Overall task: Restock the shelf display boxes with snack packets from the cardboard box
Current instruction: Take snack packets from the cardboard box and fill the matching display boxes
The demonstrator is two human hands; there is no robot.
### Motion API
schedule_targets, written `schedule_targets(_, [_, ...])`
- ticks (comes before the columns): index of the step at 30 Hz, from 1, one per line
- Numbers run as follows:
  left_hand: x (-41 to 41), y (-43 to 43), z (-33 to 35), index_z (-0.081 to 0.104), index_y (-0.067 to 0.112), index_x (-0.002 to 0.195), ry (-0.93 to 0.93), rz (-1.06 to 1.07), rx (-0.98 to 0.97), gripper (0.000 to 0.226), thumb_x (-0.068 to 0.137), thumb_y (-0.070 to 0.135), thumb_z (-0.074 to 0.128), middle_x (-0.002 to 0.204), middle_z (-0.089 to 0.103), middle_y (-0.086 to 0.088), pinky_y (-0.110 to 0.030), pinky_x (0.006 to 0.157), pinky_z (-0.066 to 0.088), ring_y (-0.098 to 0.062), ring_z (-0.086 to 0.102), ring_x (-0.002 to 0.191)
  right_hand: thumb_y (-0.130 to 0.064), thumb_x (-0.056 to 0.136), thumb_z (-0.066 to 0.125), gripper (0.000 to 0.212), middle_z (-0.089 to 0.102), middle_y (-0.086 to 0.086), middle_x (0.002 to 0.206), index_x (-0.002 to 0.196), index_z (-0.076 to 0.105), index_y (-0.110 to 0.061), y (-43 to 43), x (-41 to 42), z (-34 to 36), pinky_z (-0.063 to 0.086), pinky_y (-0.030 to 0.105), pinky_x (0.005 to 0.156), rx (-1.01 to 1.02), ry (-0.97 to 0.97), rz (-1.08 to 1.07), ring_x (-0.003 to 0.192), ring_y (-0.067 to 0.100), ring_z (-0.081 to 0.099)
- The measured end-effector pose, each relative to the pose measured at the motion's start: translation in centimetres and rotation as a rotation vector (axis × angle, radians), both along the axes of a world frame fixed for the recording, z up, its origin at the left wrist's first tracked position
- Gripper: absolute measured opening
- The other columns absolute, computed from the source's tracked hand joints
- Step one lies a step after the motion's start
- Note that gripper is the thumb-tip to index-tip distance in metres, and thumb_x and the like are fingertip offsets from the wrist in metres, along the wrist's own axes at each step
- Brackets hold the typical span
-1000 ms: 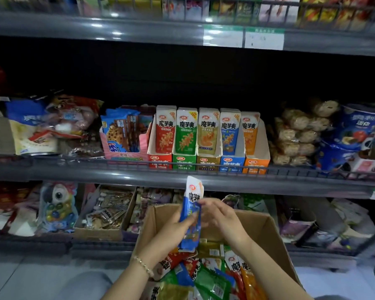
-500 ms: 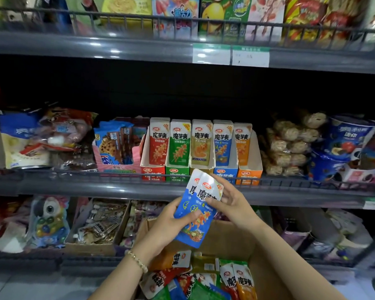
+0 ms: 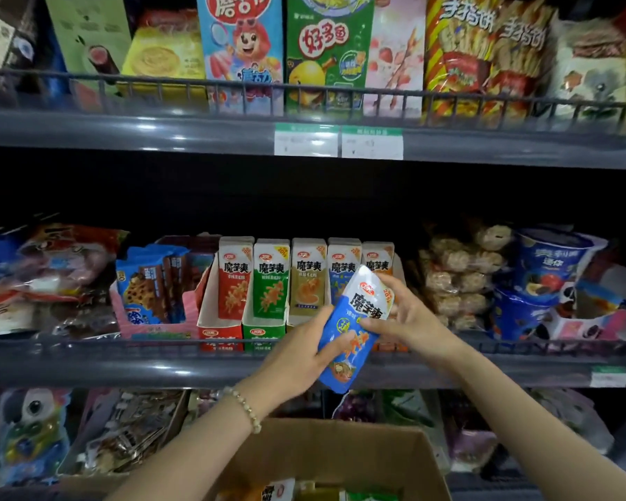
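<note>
Head view: both hands hold one blue snack packet [image 3: 355,330] just below centre, toward 5 o'clock, in front of the row of display boxes [image 3: 259,334] on the middle shelf [image 3: 87,367]. The left hand [image 3: 300,352] grips its lower left edge, thumb across the front. The right hand [image 3: 409,320] pinches its upper right side. The packet tilts, top pointing to 1 o'clock, partly hiding the row's right end. At 6 o'clock the cardboard box [image 3: 326,453] sits open, with packets inside. A bead bracelet [image 3: 244,410] circles the left wrist.
</note>
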State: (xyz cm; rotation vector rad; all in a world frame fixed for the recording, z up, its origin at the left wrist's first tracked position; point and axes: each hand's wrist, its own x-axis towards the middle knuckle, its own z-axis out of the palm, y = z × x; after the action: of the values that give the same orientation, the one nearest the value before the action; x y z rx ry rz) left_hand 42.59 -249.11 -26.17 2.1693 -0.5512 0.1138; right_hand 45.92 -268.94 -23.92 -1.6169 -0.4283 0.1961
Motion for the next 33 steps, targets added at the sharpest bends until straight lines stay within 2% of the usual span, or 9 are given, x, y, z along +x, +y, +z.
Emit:
schedule_targets(5, [3.3, 0.1, 1.6, 0.045, 0.033, 0.127, -0.124, 0.076, 0.218, 0.041, 0.092, 0.054, 0.041, 0.098, 0.058, 0.016, -0.017, 0.060, 0.044, 0.006, 0.051, 0.068, 0.009, 0.078, 0.067, 0.062, 0.065, 0.008, 0.101, 0.126, 0.042, -0.021, -3.5, 3.1, 1.9, 0.057, 0.025, 0.061, -0.034, -0.115, -0.217, 0.079, 0.010, 0.070])
schedule_targets(8, [5.8, 0.9, 1.9, 0.047, 0.033, 0.127, -0.131, 0.111, 0.319, 0.039, 0.091, 0.046, 0.051, 0.093, 0.058, 0.018, -0.025, 0.068, 0.055, 0.002, 0.057, 0.073, 0.013, 0.078, 0.066, 0.061, 0.062, 0.000, 0.096, 0.123, 0.041, -0.019, -4.4, 5.1, 3.6, 0.054, 0.016, 0.056, 0.006, -0.202, -0.349, 0.072, -0.001, 0.067])
schedule_targets(10, [7.1, 0.8, 1.6, 0.048, 0.032, 0.129, -0.129, 0.098, 0.410, 0.041, 0.090, 0.045, 0.054, 0.093, 0.058, 0.015, -0.030, 0.073, 0.056, -0.005, 0.059, 0.080, 0.014, 0.077, 0.066, 0.060, 0.061, -0.002, 0.097, 0.123, 0.042, -0.017, -4.2, 6.9, 4.3, 0.055, 0.018, 0.058, 0.041, -0.244, -0.381, 0.076, 0.002, 0.067])
schedule_targets(14, [9.1, 0.6, -0.1, 0.054, 0.031, 0.120, -0.070, 0.018, 0.570, 0.037, 0.089, 0.052, 0.052, 0.098, 0.055, 0.009, -0.019, 0.067, 0.046, -0.005, 0.052, 0.078, 0.012, 0.076, 0.068, 0.059, 0.059, -0.006, 0.101, 0.121, 0.043, -0.017, -2.2, 10.7, 4.1, 0.057, 0.021, 0.068, 0.057, -0.297, -0.423, 0.091, 0.007, 0.061])
schedule_targets(17, [9.7, 0.5, -1.7, 0.066, 0.023, 0.100, -0.049, -0.002, 0.466, 0.029, 0.088, 0.047, 0.056, 0.088, 0.055, 0.011, -0.018, 0.068, 0.040, -0.002, 0.048, 0.074, 0.004, 0.079, 0.070, 0.059, 0.060, 0.001, 0.110, 0.128, 0.043, -0.015, -0.5, 12.9, 3.3, 0.056, 0.036, 0.083, -0.157, -0.313, -0.400, 0.104, 0.020, 0.061])
schedule_targets(21, [10.3, 0.7, -2.6, 0.067, 0.023, 0.087, -0.006, -0.013, 0.377, 0.022, 0.086, 0.044, 0.060, 0.088, 0.061, 0.009, -0.025, 0.077, 0.048, -0.007, 0.056, 0.081, -0.011, 0.085, 0.068, 0.066, 0.058, -0.001, 0.125, 0.138, 0.034, -0.031, 1.0, 14.4, 1.3, 0.054, 0.037, 0.087, -0.528, -0.384, -0.346, 0.112, 0.017, 0.058])
schedule_targets(24, [10.9, 0.9, -2.3, 0.062, 0.028, 0.078, 0.028, -0.060, 0.366, 0.016, 0.085, 0.042, 0.063, 0.084, 0.060, 0.009, -0.024, 0.074, 0.047, -0.006, 0.052, 0.076, -0.018, 0.086, 0.067, 0.067, 0.056, -0.001, 0.129, 0.138, 0.030, -0.039, 1.3, 15.3, -0.2, 0.054, 0.041, 0.088, -0.785, -0.435, -0.276, 0.115, 0.019, 0.056])
schedule_targets(29, [11.1, 1.0, -2.4, 0.066, 0.023, 0.082, 0.037, -0.078, 0.356, 0.019, 0.086, 0.041, 0.063, 0.085, 0.062, 0.007, -0.027, 0.076, 0.049, -0.009, 0.056, 0.079, -0.023, 0.082, 0.070, 0.064, 0.047, -0.001, 0.137, 0.137, 0.040, -0.029, 2.0, 16.3, -1.1, 0.036, 0.035, 0.104, -0.978, -0.643, -0.298, 0.127, 0.020, 0.041])
schedule_targets(33, [11.1, 0.8, -2.0, 0.067, 0.021, 0.085, 0.042, -0.090, 0.359, 0.019, 0.087, 0.039, 0.062, 0.081, 0.059, 0.009, -0.026, 0.073, 0.047, -0.005, 0.050, 0.073, -0.028, 0.079, 0.072, 0.064, 0.042, 0.001, 0.134, 0.136, 0.042, -0.028, 2.1, 16.5, -0.7, 0.028, 0.031, 0.104, -1.046, -0.741, -0.383, 0.127, 0.020, 0.034])
